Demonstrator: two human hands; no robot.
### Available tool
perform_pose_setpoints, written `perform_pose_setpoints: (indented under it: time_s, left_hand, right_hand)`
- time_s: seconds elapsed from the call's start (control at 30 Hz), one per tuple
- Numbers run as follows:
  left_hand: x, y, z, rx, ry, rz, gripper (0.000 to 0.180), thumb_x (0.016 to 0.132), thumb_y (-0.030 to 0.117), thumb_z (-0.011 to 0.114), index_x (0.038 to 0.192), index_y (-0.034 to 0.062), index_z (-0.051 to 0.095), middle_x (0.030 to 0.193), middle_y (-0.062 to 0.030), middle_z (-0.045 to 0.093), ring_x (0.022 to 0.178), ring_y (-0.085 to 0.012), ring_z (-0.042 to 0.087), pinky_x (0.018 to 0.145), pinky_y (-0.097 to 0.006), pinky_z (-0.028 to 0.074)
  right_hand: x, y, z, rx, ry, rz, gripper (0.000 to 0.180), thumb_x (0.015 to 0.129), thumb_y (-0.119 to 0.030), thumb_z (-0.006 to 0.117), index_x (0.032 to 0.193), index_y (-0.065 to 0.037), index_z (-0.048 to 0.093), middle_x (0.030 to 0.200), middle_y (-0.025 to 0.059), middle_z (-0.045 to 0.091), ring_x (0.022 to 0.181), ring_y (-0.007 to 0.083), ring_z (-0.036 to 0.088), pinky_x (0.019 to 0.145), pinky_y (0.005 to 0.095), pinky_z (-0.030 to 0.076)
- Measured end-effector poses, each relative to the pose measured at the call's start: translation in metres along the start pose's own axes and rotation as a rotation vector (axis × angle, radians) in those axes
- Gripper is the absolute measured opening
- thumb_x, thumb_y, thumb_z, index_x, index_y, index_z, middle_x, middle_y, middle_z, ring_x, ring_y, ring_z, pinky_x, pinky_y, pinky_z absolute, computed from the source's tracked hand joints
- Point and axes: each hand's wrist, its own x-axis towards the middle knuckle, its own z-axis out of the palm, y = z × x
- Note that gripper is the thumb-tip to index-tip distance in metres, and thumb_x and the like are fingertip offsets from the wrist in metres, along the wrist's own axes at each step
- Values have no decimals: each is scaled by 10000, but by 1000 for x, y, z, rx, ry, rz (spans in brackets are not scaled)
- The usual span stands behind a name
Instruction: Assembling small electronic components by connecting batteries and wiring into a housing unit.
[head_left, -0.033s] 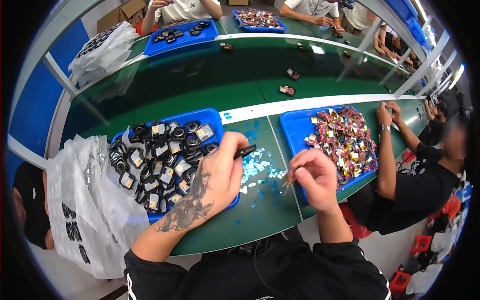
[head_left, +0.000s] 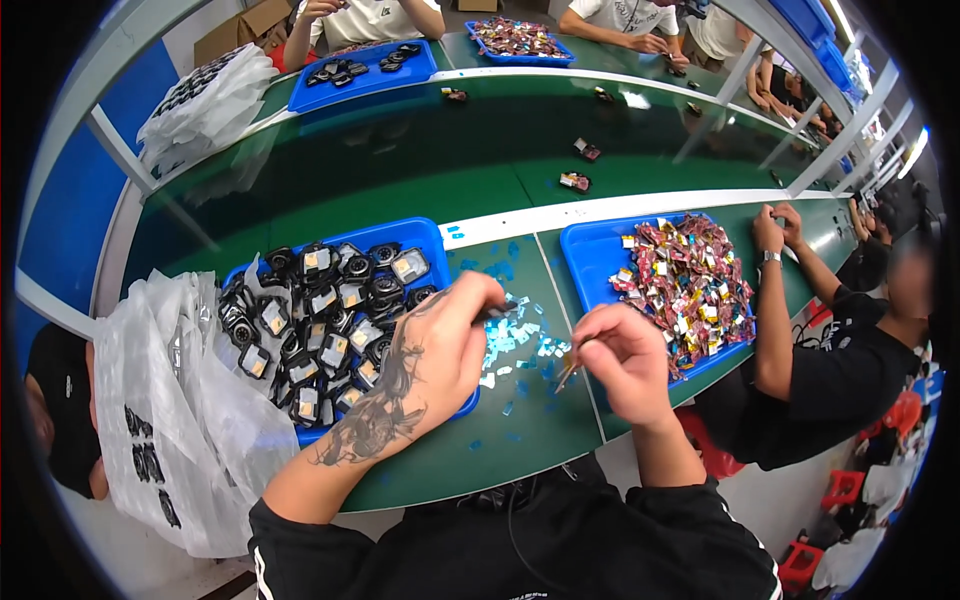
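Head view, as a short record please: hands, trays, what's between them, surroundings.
left hand: holds a black part, mostly hidden by the fingers
right hand: pinches a thin part, kind unclear
left tray: blue, heaped with black casings
right tray: blue, reddish parts piled in it, left end partly bare
between trays: scattered blue-white pieces on the green table
far left: translucent plastic bags
right: co-worker's hands, close together
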Motion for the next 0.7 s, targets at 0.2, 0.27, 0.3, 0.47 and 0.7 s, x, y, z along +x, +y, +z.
perform_pose_setpoints:
  time_s: [0.2,0.27,0.3,0.47,0.7]
  left_hand:
    - [3,6,-4,25,-134,-173,104,872,54,637,949,1,590,715,-73,637,559,-98,570,508,-258,425]
    - [4,10,-4,-31,-199,-179,134,870,53,649,980,0,593,701,-57,625,574,-73,568,520,-248,428]
    - [5,13,-5,-27,-205,-184,134,870,53,649,980,0,593,701,-57,625,574,-73,568,520,-248,428]
    - [1,15,2,-451,-136,-425,179,866,40,661,1021,-23,599,882,-39,640,726,-76,581,627,-223,478]
    - [-4,9,8,-451,-65,-103,389,935,34,585,1312,-47,540,1053,-89,620,994,-152,597,910,-290,480]
  right_hand:
    - [7,-4,20,-625,-109,-206,159,790,26,712,939,-12,669,1014,132,636,959,234,644,837,332,520]
    - [5,2,19,-320,-60,45,150,820,63,670,962,17,654,1048,138,633,938,197,655,837,298,543]
    - [5,1,20,-275,-58,61,134,838,63,658,968,31,644,1019,123,637,926,178,653,836,283,544]
    - [4,11,29,25,1,101,113,898,27,625,1008,50,612,956,72,636,910,135,639,823,264,542]
    - [6,10,36,273,47,145,105,933,-12,605,1031,26,595,927,36,611,828,76,597,714,223,491]
